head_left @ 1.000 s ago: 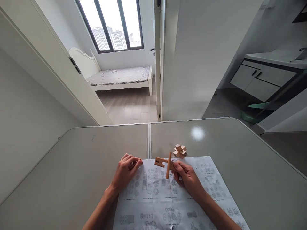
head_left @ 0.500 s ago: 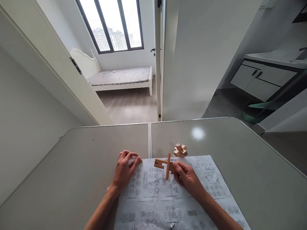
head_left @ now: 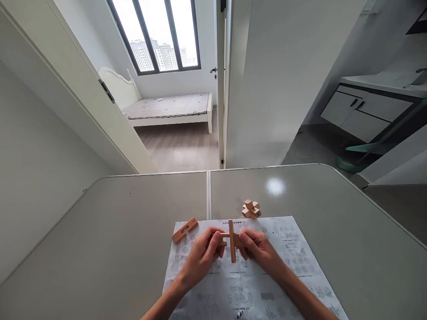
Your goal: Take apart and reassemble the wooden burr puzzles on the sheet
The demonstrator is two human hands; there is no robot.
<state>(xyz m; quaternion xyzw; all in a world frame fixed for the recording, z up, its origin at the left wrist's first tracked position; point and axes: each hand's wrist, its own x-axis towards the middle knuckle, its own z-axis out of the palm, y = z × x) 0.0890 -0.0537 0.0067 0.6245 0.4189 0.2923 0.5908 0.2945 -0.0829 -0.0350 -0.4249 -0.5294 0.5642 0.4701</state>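
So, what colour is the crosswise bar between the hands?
The bar is warm brown, clearest in the head view.

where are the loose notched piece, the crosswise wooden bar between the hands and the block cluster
Loose notched piece (head_left: 179,235): head view, its left end.
Crosswise wooden bar (head_left: 232,242): head view, middle of its length.
Block cluster (head_left: 251,210): head view, its middle.

There are two hands, two crossed wooden pieces, one loose notched piece, one wooden cluster, one printed sheet, one table and one bed.
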